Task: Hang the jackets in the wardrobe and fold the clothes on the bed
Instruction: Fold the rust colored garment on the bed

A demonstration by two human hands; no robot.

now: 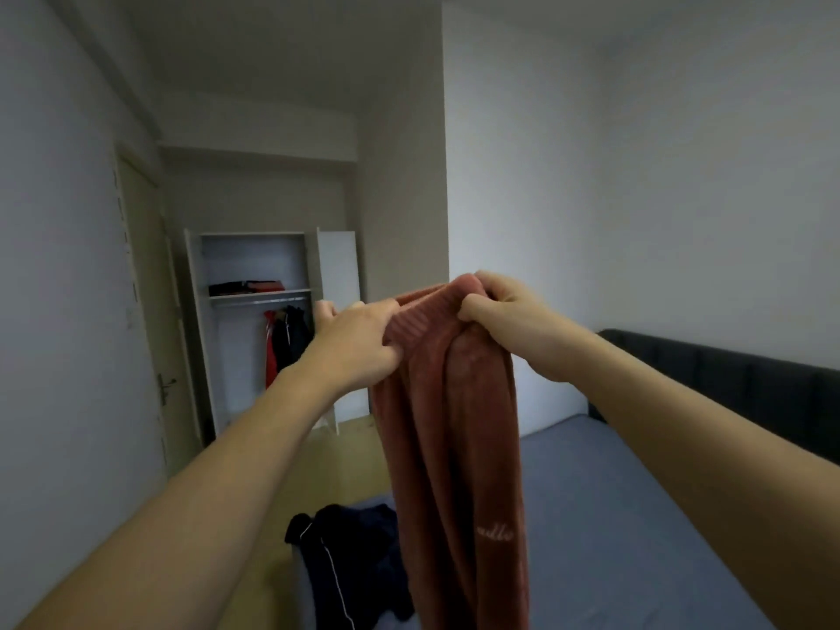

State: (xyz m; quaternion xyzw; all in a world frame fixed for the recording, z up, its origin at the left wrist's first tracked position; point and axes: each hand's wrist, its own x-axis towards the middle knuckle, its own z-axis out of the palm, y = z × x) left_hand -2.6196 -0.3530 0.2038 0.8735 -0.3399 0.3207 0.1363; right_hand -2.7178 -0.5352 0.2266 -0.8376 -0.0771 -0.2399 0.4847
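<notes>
A rust-red fleece garment [459, 447] with a ribbed band at the top hangs down in front of me, over the bed [627, 516]. My left hand [359, 338] grips the left part of the band. My right hand [504, 311] grips its right part, fingers curled round the cloth. A dark navy garment [354, 557] with white piping lies crumpled on the bed's near left corner. The white wardrobe [254, 261] stands open at the far end of the room, with a red and dark jackets [286, 338] hanging on its rail.
Folded dark and red clothes [245, 287] lie on the wardrobe shelf. A closed door with a handle [164, 384] is in the left wall. A dark headboard [727, 379] runs along the right wall. Wooden floor [327, 466] lies between bed and wardrobe.
</notes>
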